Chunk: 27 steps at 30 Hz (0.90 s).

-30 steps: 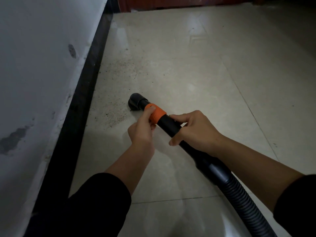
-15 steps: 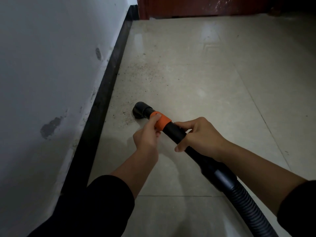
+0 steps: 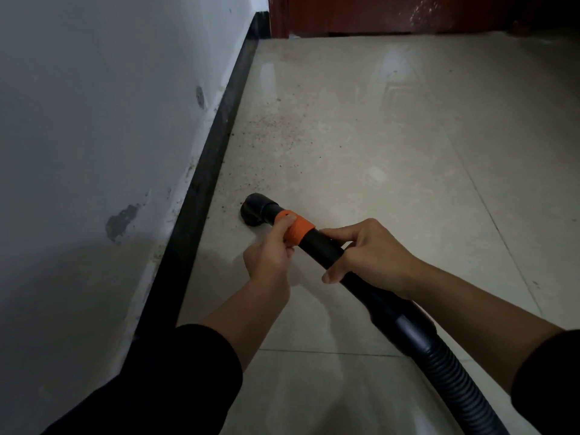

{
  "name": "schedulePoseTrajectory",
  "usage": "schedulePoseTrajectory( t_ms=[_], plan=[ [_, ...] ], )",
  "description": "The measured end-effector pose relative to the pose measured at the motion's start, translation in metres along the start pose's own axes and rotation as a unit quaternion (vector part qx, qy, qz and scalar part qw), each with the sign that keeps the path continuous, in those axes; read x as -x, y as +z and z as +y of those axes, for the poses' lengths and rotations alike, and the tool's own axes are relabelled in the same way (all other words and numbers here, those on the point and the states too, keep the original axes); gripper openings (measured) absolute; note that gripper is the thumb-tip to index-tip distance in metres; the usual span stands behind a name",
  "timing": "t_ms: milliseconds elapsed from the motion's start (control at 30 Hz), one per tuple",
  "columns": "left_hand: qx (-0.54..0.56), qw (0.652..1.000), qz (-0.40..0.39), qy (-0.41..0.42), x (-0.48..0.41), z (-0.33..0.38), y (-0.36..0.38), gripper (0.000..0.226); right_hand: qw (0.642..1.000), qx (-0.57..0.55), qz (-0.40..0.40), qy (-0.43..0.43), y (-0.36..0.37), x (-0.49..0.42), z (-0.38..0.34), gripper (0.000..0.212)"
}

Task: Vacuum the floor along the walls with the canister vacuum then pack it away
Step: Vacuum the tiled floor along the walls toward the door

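Gripping a black vacuum wand (image 3: 324, 248), the right hand (image 3: 372, 257) curled round it just behind the left hand (image 3: 268, 260), which pinched its orange collar (image 3: 299, 230). Its nozzle (image 3: 257, 210) rested on the floor (image 3: 376, 152) just beyond the left hand, near the skirting board (image 3: 204, 183). The wand looked light and stiff, best held by the tube; the ribbed hose (image 3: 455, 375) would flex.

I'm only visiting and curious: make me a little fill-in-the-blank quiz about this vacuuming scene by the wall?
The collar pinched by the left hand is coloured ____.
The tube gripped by the right hand joins a ribbed black ____.
Specks of dirt lie ahead of the nozzle, along the wall on the person's ____ side.
Missing words: orange; hose; left.
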<state>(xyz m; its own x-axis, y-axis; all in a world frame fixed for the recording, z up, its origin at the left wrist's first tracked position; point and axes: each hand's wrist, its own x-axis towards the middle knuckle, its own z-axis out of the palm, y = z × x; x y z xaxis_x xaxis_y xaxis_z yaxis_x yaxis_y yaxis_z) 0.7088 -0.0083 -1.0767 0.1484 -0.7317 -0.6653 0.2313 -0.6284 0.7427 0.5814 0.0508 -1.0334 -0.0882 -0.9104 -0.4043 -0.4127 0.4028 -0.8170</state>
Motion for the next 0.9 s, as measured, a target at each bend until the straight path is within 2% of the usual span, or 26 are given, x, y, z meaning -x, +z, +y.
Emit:
schedulePoseTrajectory(
  t_ms=[900],
  plan=[
    [0.011,0.995,0.078,0.053,-0.005,0.006,-0.039,0.030,0.998,-0.022,-0.056,-0.029,0.037,-0.015,-0.010,0.059]
  ],
)
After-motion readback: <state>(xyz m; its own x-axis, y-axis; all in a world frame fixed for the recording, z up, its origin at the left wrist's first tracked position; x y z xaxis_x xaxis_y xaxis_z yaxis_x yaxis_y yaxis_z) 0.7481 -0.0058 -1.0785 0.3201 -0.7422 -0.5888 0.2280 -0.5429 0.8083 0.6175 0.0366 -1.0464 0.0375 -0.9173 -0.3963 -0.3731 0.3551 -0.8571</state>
